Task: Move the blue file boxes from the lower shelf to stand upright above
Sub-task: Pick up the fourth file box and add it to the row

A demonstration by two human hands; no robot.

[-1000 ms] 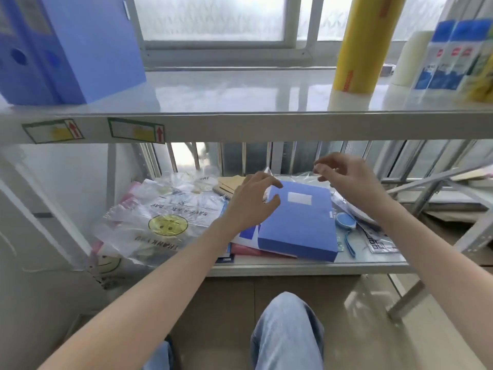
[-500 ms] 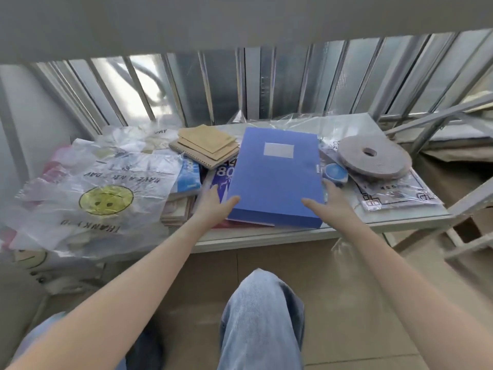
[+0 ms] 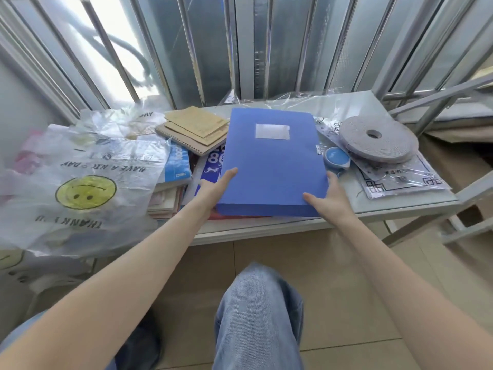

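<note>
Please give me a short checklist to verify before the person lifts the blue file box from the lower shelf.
1. Both hands on box: left hand and right hand grip the near corners of the blue file box: ok.
2. Nothing on top of box: ok.
3. Blue tape roll touches the box's right edge, may shift: not ok.
4. Box lies on stacked books, may slide: cannot tell.
5. Space on the shelf above: cannot tell, out of view.

It looked like a storage corner of an office or stationery shop. A grey metal shelf [image 3: 400, 209] stood against barred window panels [image 3: 240, 49] over a tiled floor [image 3: 346, 289], crowded with a blue file box [image 3: 272, 161], notebooks [image 3: 192, 132], a tape roll [image 3: 378, 140] and printed plastic bags [image 3: 80, 182].
</note>
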